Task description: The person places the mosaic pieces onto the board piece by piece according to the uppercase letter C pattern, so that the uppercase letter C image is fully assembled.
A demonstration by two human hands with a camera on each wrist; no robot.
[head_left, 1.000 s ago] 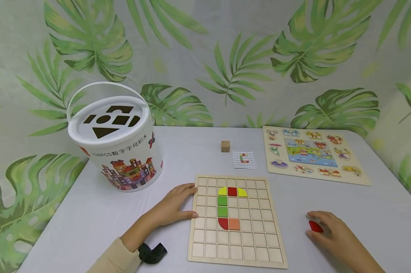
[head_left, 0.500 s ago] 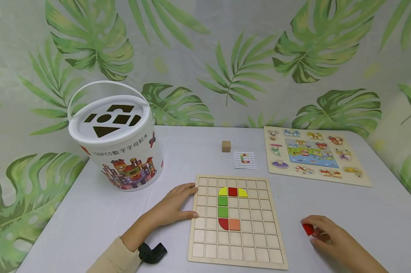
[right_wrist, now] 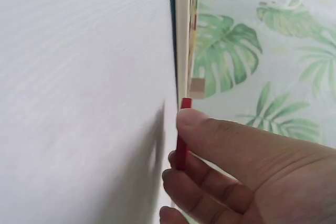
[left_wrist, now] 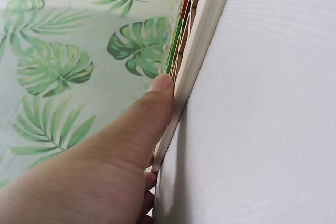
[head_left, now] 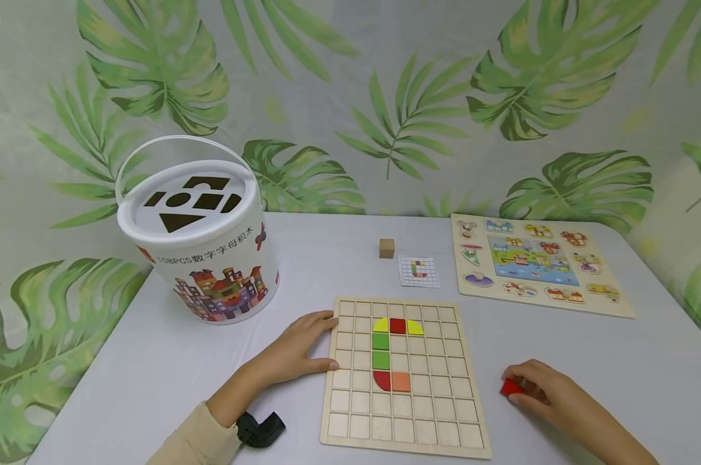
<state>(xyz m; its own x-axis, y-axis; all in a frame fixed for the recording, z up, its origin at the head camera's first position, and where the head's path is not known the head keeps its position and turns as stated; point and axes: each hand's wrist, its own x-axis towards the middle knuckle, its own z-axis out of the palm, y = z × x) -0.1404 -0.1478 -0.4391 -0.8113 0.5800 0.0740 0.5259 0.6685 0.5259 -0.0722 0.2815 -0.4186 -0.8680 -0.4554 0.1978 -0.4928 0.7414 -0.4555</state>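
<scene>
A wooden grid board (head_left: 405, 426) lies on the grey table with yellow, red, green and orange pieces (head_left: 389, 352) set in a curved column. My left hand (head_left: 294, 352) rests flat against the board's left edge (left_wrist: 197, 51), fingers straight. To the right of the board, my right hand (head_left: 530, 391) pinches a small flat red piece (head_left: 510, 387) between thumb and fingers, just above the table; the right wrist view shows the red piece (right_wrist: 182, 140) edge-on under the thumb.
A white bucket (head_left: 201, 255) with a shape-sorter lid stands at the left. A small wooden cube (head_left: 386, 248) and a pattern card (head_left: 418, 271) lie behind the board. An animal peg puzzle (head_left: 536, 261) sits at the back right. A black object (head_left: 259, 429) lies by my left wrist.
My right hand has picked the red piece up off the table and moved it left, toward the board. The left hand has stayed at the board's edge.
</scene>
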